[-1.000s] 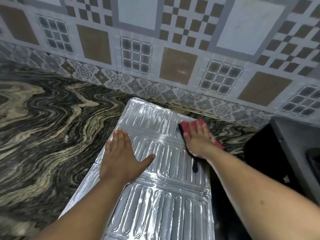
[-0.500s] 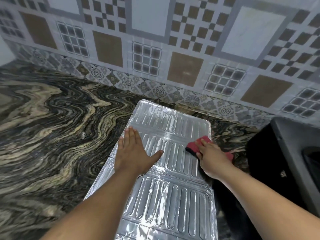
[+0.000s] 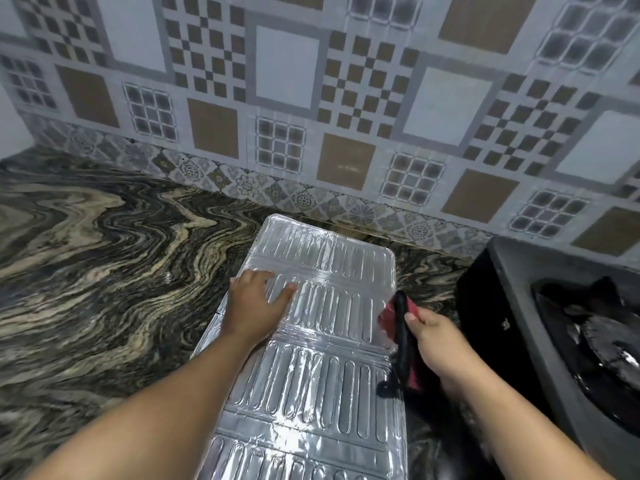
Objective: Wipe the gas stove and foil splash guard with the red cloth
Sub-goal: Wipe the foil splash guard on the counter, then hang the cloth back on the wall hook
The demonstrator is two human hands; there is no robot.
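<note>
The ribbed foil splash guard (image 3: 325,382) lies flat on the marbled counter, running from near the wall toward me. My left hand (image 3: 254,299) rests flat on its left side, fingers straight. My right hand (image 3: 438,341) grips the red cloth (image 3: 398,337), which has a black edge, at the guard's right rim, lifted a little off the foil. The gas stove (image 3: 588,327) sits at the right edge of the view, dark, with a black burner grate.
A dark, gold-veined stone counter (image 3: 104,271) spreads to the left. A patterned tile wall (image 3: 311,98) rises behind the guard. A narrow strip of counter separates the guard from the stove's black side (image 3: 485,313).
My right hand slid the cloth from the guard's upper middle to its right edge and now grips it raised. My left hand shifted slightly toward the wall.
</note>
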